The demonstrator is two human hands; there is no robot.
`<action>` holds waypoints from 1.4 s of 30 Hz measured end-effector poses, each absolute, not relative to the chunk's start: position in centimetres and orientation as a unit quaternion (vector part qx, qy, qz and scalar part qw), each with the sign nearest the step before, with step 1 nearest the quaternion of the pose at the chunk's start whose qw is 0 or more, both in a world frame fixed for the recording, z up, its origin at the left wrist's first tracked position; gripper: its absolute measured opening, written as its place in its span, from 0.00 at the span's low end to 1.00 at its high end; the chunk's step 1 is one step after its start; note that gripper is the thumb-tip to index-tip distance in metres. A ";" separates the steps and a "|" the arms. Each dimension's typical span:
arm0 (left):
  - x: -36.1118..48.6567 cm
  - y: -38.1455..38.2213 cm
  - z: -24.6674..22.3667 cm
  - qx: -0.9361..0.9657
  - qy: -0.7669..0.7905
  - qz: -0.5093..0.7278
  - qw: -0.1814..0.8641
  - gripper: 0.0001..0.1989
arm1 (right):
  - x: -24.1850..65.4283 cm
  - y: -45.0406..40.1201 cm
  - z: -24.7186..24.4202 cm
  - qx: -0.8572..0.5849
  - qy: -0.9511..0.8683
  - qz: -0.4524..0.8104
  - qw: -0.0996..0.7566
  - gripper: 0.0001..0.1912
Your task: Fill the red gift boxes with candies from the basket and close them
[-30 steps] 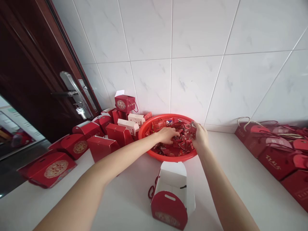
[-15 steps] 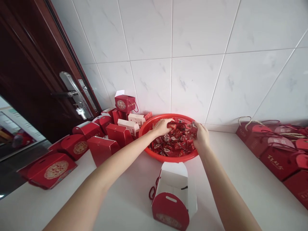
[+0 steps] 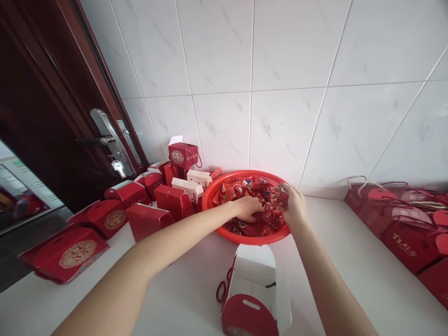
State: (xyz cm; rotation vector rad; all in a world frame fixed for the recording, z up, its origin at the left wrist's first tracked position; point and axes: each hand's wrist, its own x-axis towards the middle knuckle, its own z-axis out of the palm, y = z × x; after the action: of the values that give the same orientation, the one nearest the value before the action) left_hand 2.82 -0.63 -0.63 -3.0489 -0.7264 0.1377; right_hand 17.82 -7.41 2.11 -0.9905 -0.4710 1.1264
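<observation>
A round red plastic basket (image 3: 252, 240) stands against the wall, full of red-wrapped candies (image 3: 241, 226). My left hand (image 3: 249, 208) lies on the candies near the basket's middle, fingers spread and pointing right. Over the basket's right rim, my right hand (image 3: 295, 205) is closed on several wrapped candies (image 3: 281, 198). In front of the basket an open red box (image 3: 247, 315) with a white inside and a dark red cord handle stands on the white table. Its visible inside holds no candies.
Red and white boxes (image 3: 173, 200) crowd the left side, one carton (image 3: 183, 155) on top. More red gift boxes (image 3: 402, 242) line the right. A tiled wall (image 3: 287, 135) rises behind; a dark door (image 3: 45, 88) is at the left.
My left hand has moved right and down onto the candies, and its fingers have spread. My right hand stays at the basket's right rim. The view has shifted slightly.
</observation>
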 end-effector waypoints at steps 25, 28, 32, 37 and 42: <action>1.6 0.4 0.4 -0.892 -0.403 -0.161 -0.127 0.21 | 18.1 -7.6 2.4 -0.385 -0.222 0.576 0.686 0.12; 1.5 0.3 0.5 -0.892 -0.410 -0.151 -0.117 0.21 | 18.1 -7.5 2.2 -0.382 -0.233 0.573 0.686 0.17; 1.4 0.1 0.7 -0.888 -0.437 -0.134 -0.055 0.19 | 17.9 -7.3 2.1 -0.379 -0.207 0.554 0.712 0.18; 1.4 0.1 0.8 -0.897 -0.421 -0.130 0.034 0.18 | 17.9 -7.3 2.1 -0.385 -0.181 0.532 0.733 0.15; 2.4 -0.5 0.8 -0.958 -0.278 -0.059 0.039 0.17 | 18.2 -7.3 2.0 -0.415 -0.189 0.512 0.728 0.13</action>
State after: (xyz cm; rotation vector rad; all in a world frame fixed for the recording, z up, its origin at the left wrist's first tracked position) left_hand 2.45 -0.48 0.83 -2.9375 -0.8520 -0.1797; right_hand 18.19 -7.26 1.98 -0.9134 -0.4167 1.1270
